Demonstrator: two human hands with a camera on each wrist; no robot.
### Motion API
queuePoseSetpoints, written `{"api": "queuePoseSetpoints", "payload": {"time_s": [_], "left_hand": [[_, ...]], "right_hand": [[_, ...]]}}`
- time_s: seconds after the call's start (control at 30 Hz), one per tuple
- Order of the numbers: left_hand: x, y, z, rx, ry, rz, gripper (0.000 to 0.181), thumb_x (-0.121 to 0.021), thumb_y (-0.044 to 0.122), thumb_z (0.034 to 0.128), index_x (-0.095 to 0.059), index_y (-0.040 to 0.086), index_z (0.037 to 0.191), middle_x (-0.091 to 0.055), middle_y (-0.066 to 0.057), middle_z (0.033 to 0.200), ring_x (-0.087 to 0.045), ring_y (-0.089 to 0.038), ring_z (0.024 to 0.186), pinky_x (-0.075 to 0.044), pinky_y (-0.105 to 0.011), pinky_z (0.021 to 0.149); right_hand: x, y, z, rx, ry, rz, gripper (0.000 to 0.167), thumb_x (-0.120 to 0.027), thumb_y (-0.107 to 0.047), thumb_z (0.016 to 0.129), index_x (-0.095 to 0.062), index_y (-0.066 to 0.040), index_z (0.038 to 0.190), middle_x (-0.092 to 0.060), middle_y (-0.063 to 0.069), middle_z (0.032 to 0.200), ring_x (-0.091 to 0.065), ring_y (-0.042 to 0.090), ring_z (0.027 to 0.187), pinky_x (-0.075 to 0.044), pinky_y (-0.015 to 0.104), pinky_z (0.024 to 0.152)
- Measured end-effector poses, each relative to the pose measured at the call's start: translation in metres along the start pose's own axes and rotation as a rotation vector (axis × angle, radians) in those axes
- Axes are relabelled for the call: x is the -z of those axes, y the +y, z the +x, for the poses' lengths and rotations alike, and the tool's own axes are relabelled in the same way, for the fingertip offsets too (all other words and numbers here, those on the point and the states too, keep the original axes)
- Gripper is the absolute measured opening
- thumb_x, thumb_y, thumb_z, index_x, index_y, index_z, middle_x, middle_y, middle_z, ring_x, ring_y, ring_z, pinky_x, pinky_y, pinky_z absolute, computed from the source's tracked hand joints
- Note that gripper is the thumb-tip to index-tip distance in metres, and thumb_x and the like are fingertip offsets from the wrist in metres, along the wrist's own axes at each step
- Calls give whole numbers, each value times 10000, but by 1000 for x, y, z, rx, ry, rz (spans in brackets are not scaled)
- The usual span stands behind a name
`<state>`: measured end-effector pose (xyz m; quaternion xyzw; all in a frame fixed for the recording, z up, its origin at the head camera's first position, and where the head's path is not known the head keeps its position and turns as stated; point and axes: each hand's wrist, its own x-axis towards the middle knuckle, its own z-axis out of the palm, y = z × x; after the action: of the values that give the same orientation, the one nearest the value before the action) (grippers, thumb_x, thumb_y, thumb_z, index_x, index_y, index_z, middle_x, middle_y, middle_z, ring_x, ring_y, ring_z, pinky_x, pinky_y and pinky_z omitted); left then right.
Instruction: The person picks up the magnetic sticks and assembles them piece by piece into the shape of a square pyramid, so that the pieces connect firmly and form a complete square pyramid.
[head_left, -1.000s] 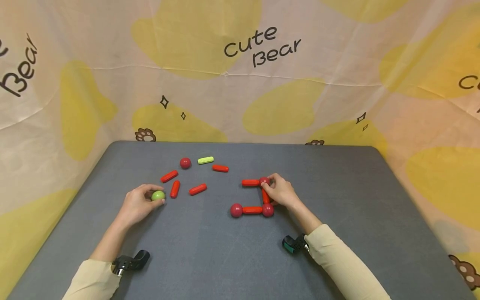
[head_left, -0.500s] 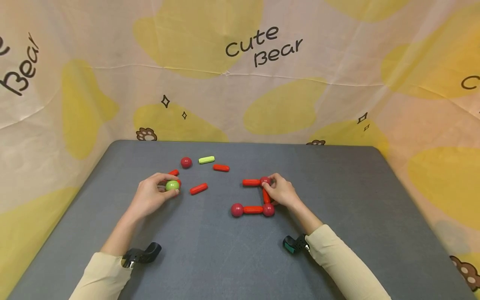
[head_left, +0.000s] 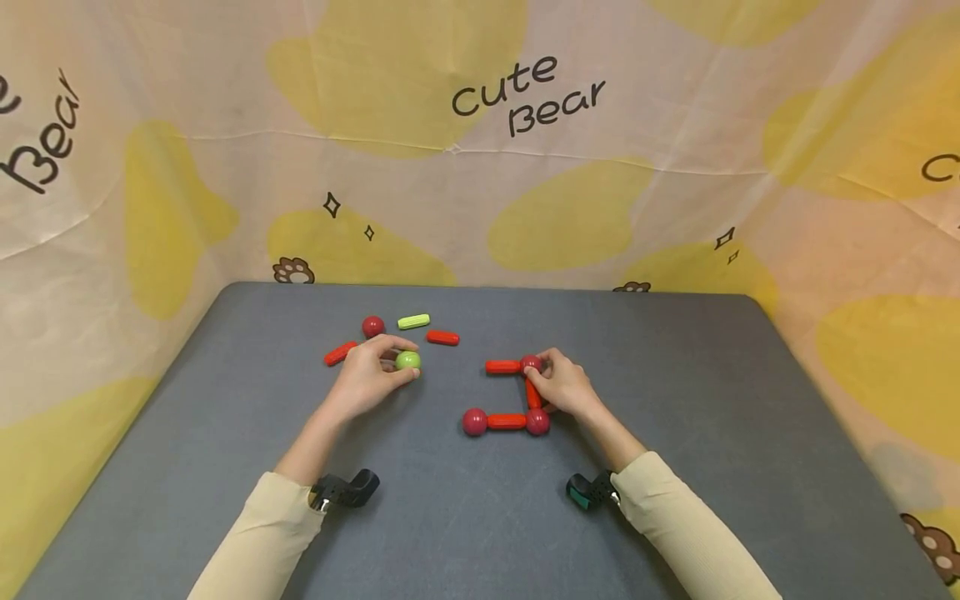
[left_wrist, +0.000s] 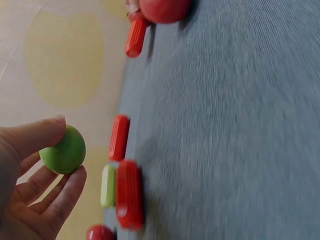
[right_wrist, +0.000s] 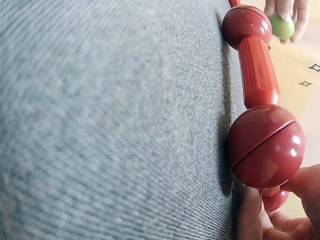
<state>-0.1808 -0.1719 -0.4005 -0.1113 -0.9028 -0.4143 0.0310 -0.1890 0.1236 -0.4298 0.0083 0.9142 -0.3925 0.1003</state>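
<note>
A green ball (head_left: 408, 361) is held between the thumb and fingers of my left hand (head_left: 365, 377); in the left wrist view this ball (left_wrist: 64, 154) appears raised off the table. My right hand (head_left: 566, 386) pinches the far red ball (head_left: 530, 364) of a joined frame with three sides. From that ball one red rod (head_left: 501, 367) points left. A second red rod (head_left: 533, 394) leads to the near corner red ball (head_left: 537, 422), where a third red rod (head_left: 507, 422) runs left to an end red ball (head_left: 475, 422).
Loose on the grey table (head_left: 465, 517) lie a red ball (head_left: 372, 326), a light green rod (head_left: 413, 321), a red rod (head_left: 442, 337) and another red rod (head_left: 340, 354). A further red rod (left_wrist: 129, 195) shows in the left wrist view. A patterned cloth (head_left: 420, 200) stands behind.
My left hand has carried the green ball to the right and a little away from me, covering some loose rods. My right hand and the joined frame stay in place.
</note>
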Motion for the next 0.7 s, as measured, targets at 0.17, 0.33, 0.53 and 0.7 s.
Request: {"api": "queuePoseSetpoints", "payload": {"time_s": [0.17, 0.33, 0.53, 0.7], "left_hand": [[-19, 5, 10, 5, -28, -15, 315, -747, 144, 749, -667, 82, 1048, -645, -72, 1031, -658, -211, 849, -529, -351, 738], [-37, 10, 19, -5, -56, -39, 318, -750, 136, 743, -675, 72, 1046, -661, -61, 1013, -655, -193, 838, -525, -324, 720], [-54, 14, 26, -30, -66, -37, 294, -751, 112, 729, -688, 84, 1015, -679, -62, 966, -655, -166, 807, -515, -317, 723], [-63, 17, 30, -13, -82, -17, 293, -753, 120, 725, -695, 94, 1012, -691, -41, 895, -648, -152, 800, -492, -304, 710]], "right_hand": [[0, 0, 0, 0, 5, -11, 409, -574, -280, 893, -498, -18, 1198, -588, 67, 770, -557, 110, 442, -471, 266, 441], [-1, 1, 1, 2, 7, -8, 401, -575, -280, 894, -502, -20, 1189, -588, 69, 768, -559, 110, 438, -473, 267, 440], [-1, 2, 1, 0, 10, -2, 398, -576, -283, 894, -505, -23, 1187, -587, 69, 767, -557, 110, 434, -475, 266, 437], [-1, 2, 1, 2, 11, 1, 396, -579, -285, 893, -505, -24, 1182, -584, 67, 759, -552, 112, 433, -477, 269, 439]]}}
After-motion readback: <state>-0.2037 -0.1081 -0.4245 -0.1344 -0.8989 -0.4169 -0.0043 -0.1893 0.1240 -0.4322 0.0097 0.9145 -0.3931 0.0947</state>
